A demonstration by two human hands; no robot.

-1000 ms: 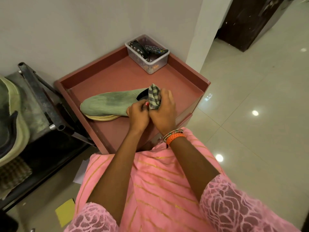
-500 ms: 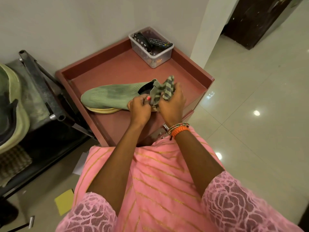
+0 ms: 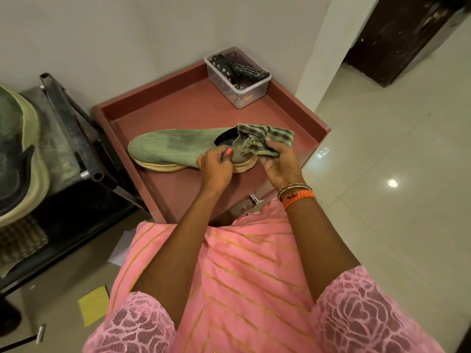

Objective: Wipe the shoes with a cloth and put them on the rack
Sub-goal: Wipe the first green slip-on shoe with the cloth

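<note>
A green knit shoe with a pale yellow sole lies on its side on the reddish-brown cabinet top, toe pointing left. My left hand grips the shoe near its opening. My right hand holds a grey-green checked cloth bunched over the heel. A second green shoe rests on the black rack at the far left.
A clear plastic box with a remote and a dark item stands at the cabinet's back right corner. A checked cloth lies on the rack's lower shelf. A yellow sheet lies on the floor; glossy tiled floor extends to the right.
My right hand has drawn the cloth to the right, off the shoe's opening toward the heel, and the cloth has spread out. My left hand stays on the shoe.
</note>
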